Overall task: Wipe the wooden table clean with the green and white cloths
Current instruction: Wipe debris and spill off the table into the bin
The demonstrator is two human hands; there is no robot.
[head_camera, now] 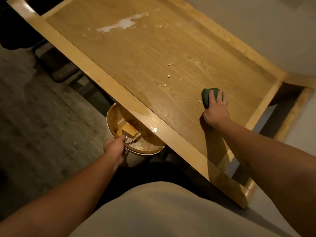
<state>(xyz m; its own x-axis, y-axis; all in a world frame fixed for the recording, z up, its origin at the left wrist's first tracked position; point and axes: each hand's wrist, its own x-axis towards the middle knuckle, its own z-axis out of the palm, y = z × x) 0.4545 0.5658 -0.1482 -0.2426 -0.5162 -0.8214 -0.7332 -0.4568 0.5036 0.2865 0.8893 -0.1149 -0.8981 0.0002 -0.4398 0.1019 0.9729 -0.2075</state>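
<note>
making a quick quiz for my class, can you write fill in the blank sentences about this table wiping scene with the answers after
1. The right hand presses a ____ cloth onto the wooden table.
2. The left hand holds a round bowl just below the table's ____.
3. A white spill lies at the ____ end of the table from the person.
4. Small white crumbs lie scattered between the spill and the ____.

Missing words: green; edge; far; cloth
</note>
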